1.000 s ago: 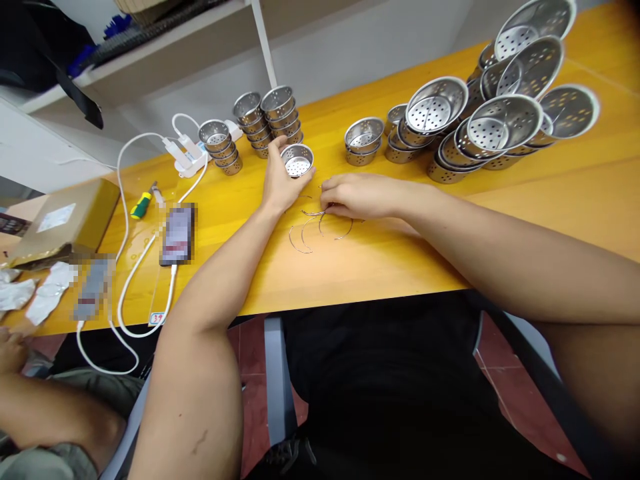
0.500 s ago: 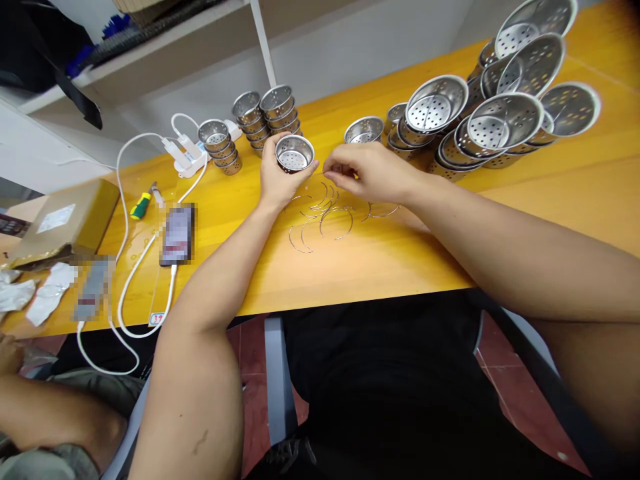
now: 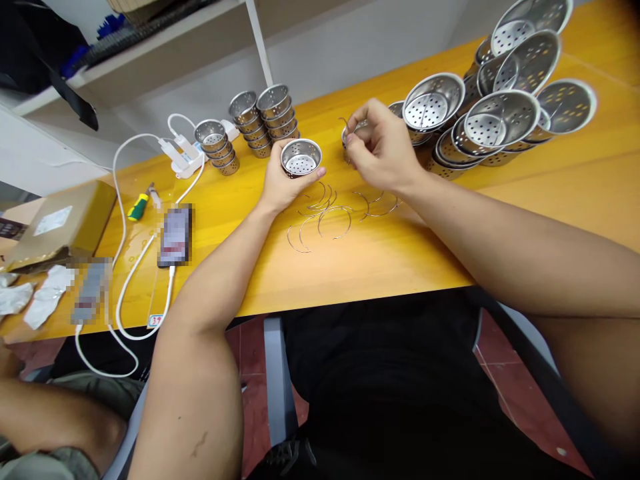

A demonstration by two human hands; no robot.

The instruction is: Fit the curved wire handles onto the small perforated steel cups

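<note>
My left hand (image 3: 280,179) is wrapped round a small perforated metal cup (image 3: 301,164), its mouth tilted toward me. To the right, my right hand (image 3: 383,148) is raised above the table, fingertips pinched on a thin curved wire (image 3: 343,121) whose end sticks out past them. Below and between both hands lie several loose curved wires (image 3: 336,211) on the yellow table. Part of another metal cup behind my right hand is hidden by the fingers.
Stacked metal cups (image 3: 274,107) stand at the back left, beside a shorter stack (image 3: 213,139). Larger perforated cups (image 3: 500,120) lie nested at the right. On the left are a power strip (image 3: 185,160), a screwdriver (image 3: 139,207), a phone (image 3: 175,235) and a cardboard box (image 3: 65,223).
My right hand has moved up and to the right, away from the loose wires, with a curved wire now showing at its fingertips. The cup in my left hand has shifted slightly right.
</note>
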